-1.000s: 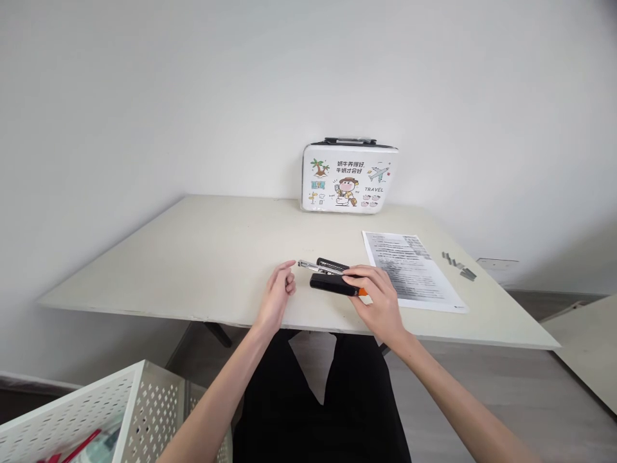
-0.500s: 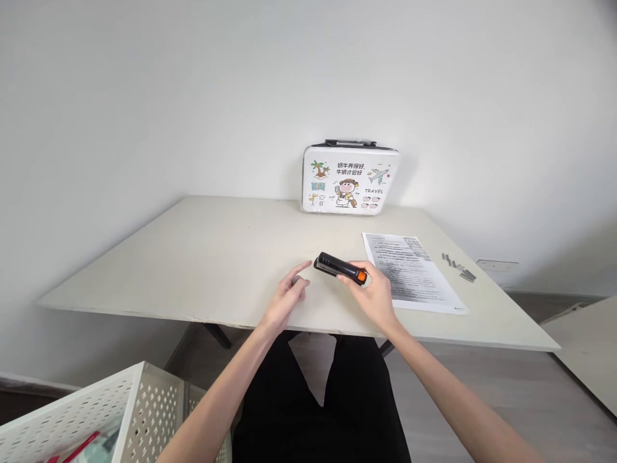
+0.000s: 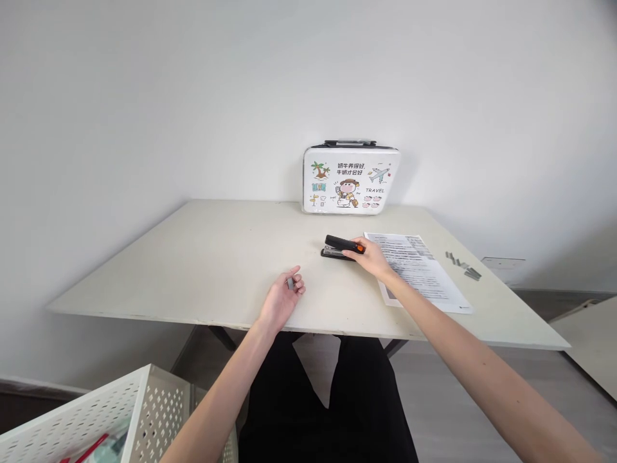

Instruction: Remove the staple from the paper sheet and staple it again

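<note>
While the stapler (image 3: 341,243) is gripped by the right hand (image 3: 373,257) beside the sheet (image 3: 427,276) on the worktop (image 3: 216,257), the grey strip (image 3: 290,283) held in the curled left hand (image 3: 280,301) could be dropped if its fingers are loosened.

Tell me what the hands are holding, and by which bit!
The right hand holds the black stapler by its rear end, near the orange part. The left hand holds a small grey piece, partly hidden, so which part is unclear.
</note>
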### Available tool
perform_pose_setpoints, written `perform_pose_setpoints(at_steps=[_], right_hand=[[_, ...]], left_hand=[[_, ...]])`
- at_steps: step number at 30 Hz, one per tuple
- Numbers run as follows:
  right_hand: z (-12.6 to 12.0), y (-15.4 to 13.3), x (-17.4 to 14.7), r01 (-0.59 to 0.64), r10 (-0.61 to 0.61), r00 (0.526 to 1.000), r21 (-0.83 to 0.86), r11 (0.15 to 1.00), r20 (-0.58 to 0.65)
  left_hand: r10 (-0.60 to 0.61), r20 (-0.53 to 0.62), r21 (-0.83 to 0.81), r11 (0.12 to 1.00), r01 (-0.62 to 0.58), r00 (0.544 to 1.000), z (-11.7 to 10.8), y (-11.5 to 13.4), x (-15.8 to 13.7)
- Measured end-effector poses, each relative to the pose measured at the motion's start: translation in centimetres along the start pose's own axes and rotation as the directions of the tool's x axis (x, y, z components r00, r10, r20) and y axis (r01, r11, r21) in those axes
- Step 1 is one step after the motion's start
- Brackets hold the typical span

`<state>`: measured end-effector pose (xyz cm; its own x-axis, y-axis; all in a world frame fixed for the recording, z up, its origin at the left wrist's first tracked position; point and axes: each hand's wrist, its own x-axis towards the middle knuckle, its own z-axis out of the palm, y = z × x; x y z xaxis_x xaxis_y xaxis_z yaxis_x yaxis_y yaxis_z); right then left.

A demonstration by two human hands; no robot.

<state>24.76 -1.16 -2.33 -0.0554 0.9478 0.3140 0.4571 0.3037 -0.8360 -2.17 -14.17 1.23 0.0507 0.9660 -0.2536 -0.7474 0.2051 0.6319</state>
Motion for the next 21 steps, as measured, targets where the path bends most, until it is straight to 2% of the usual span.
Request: perform_pose_setpoints(at_steps=[5, 15, 21], right_hand=[[1.6, 0.2, 1.6, 0.036, -0.035, 0.999, -0.033, 0.999, 0.037], [9.1, -2.5, 7.1, 0.083, -0.058, 0.991, -0.209, 0.974, 0.123], [11.8, -3.9, 9.2, 0.095, -0.050, 0.990, -0.356, 0.930, 0.135]], left_hand=[[0.009, -0.005, -0.009, 1.000, -0.009, 1.000, 0.1, -0.1, -0.2], [0.015, -0.011, -0.001, 1.000, -0.015, 1.000, -0.2, -0.7, -0.5], [0.050, -0.010, 0.021, 0.999, -0.050, 0.999, -0.4, -0.9, -0.8]])
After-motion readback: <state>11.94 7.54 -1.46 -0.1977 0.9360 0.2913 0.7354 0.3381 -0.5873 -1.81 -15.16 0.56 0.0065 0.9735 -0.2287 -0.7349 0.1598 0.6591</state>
